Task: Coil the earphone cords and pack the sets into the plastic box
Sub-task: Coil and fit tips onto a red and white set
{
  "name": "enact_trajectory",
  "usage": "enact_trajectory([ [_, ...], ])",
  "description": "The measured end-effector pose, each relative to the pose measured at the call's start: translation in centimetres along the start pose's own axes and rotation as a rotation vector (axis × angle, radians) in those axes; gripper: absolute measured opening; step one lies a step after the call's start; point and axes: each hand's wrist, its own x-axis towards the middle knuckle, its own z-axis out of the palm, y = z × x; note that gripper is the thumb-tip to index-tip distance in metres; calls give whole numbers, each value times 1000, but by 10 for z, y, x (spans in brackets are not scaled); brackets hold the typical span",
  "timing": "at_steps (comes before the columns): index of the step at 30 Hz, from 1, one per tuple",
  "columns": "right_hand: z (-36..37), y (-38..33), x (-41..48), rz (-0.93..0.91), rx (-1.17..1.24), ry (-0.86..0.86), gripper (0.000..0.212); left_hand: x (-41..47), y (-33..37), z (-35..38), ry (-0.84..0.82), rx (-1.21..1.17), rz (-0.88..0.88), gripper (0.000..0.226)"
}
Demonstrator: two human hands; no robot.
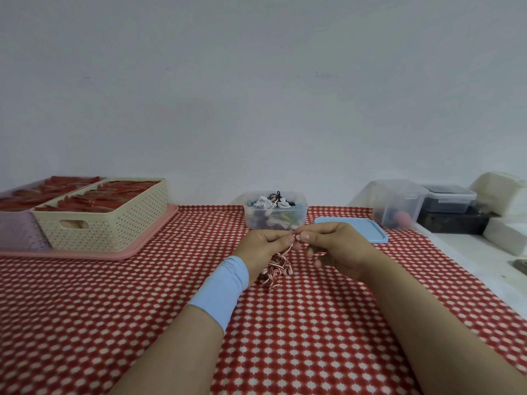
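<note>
Two bare forearms (422,332) reach up from the bottom edge to the middle of the frame, the left one with a pale blue fabric wristband (222,286) just below the hand. The left hand (263,243) has its fingers curled round a pink-and-white striped earphone cord (275,269), and thumb and forefinger pinch a strand at the top. The right hand (339,249) meets it fingertip to fingertip and pinches the same strand between thumb and forefinger, its other fingers loosely bent below. Most of the earphone cord hangs in a loose tangle under the left hand at frame centre; it seems to rest on the red-and-white patterned tablecloth (285,352), though the hand hides part of it.

Just above the hands stands a clear rectangular plastic box (276,220), open and filled with white, black and blue cords. Its flat light blue lid (356,229) lies on the tablecloth to the right, beside the box.

At the left of the frame a cream perforated plastic basket (108,220) holding red items sits on a pink tray (94,254). At the right edge, off the tablecloth, are a clear container (396,203), a dark tub with a clear top (447,202) and white blocks (504,195). A plain grey-white wall (256,95) fills the upper half.
</note>
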Motion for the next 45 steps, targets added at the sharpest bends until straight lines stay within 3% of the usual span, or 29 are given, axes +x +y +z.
enact_trajectory([
  [8,0,2,-1,-25,-7,-12,12,-1,2,1,-3,17,3,21],
  [16,4,3,4,-195,-82,97,8,-2,5,5,22,-31,16,15],
  [22,8,-1,4,-264,-253,190,7,-1,7,5,72,9,22,11],
  [30,6,-3,2,-285,-427,166,6,-2,8,1,74,113,2,10],
  [36,15,0,2,-378,-377,224,9,-3,16,7,131,119,147,14],
  [41,16,3,3,-219,-175,195,11,-1,15,9,189,313,258,10],
  [45,14,4,4,-227,-235,199,9,-1,13,10,202,347,239,12],
])
